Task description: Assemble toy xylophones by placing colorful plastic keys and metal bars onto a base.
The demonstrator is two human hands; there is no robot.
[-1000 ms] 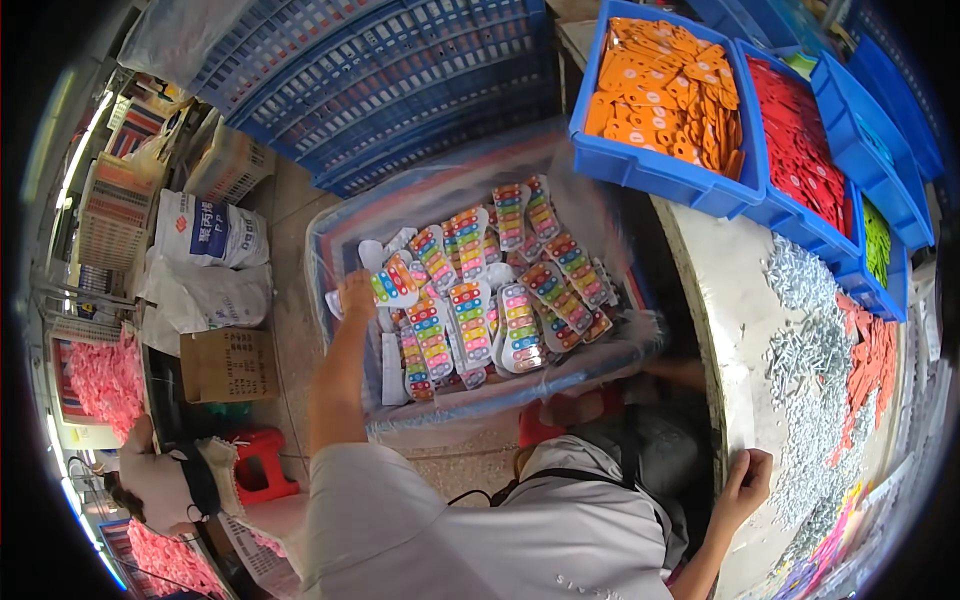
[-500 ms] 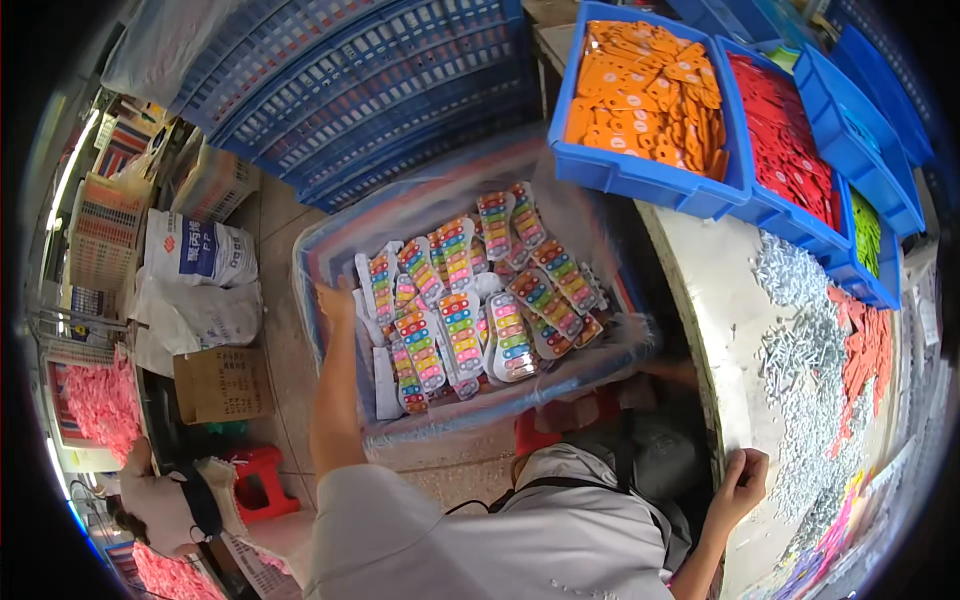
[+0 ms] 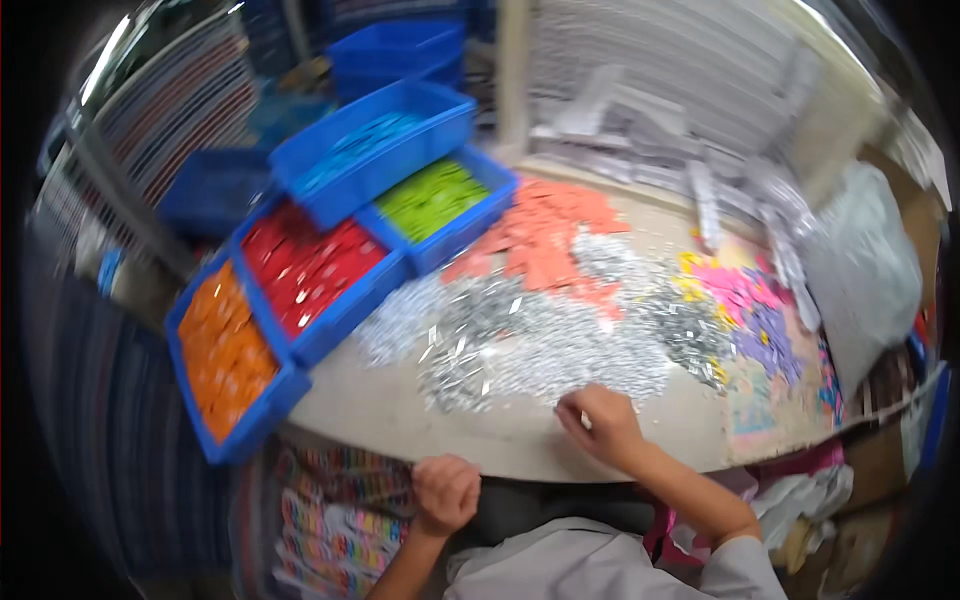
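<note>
My left hand [image 3: 447,493] is a loose fist at the table's front edge, close to the crate of toy xylophones [image 3: 335,535]. Nothing shows in its curled fingers, and their inner side is hidden. My right hand [image 3: 602,425] hovers over the near part of the worktable [image 3: 400,410], thumb and fingers drawn together. Whether a small piece sits between them is hidden by blur. Just beyond it lies a wide heap of small silvery metal parts [image 3: 570,350]. Behind that heap spread flat coral-red pieces [image 3: 545,235].
Blue bins at the left hold orange pieces [image 3: 225,350], red pieces [image 3: 310,265], green pieces [image 3: 435,200] and blue pieces [image 3: 360,150]. Pink pieces [image 3: 735,290] and purple pieces [image 3: 770,340] lie at the right, near a pale plastic bag [image 3: 865,270].
My view has turned right, from the xylophone crate to the worktable. My left hand has left the crate's rim and closed. My right hand has come over the table beside the metal parts.
</note>
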